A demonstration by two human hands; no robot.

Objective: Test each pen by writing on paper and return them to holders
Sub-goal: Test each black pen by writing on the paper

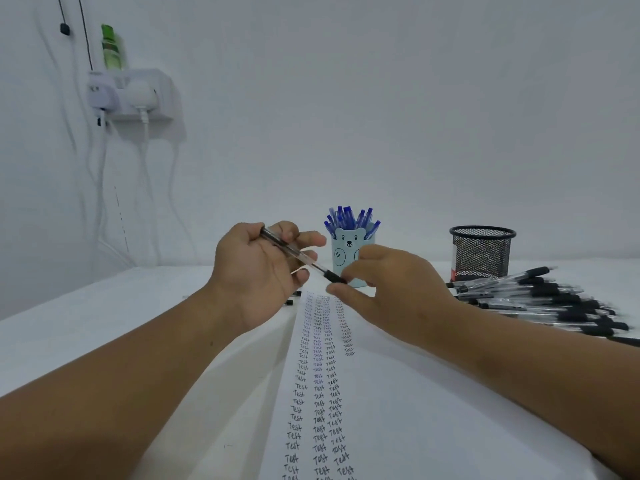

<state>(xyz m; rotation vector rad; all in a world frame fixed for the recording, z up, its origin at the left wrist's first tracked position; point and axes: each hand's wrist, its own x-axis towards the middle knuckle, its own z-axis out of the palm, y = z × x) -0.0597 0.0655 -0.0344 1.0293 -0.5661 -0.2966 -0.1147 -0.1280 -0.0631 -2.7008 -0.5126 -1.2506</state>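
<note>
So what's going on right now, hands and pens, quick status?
Left hand grips black pen; right hand pinches its tip end. Paper below, part-filled. Nothing in the way.

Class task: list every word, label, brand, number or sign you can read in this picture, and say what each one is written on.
"Test": handwritten over and over in columns down the paper.
The top rows of those columns are too small to read.
The red label behind the mesh holder is too blurred to read.
The bear holder bears a drawn face, no words.
The pens and the green bottle show no legible text.
</note>
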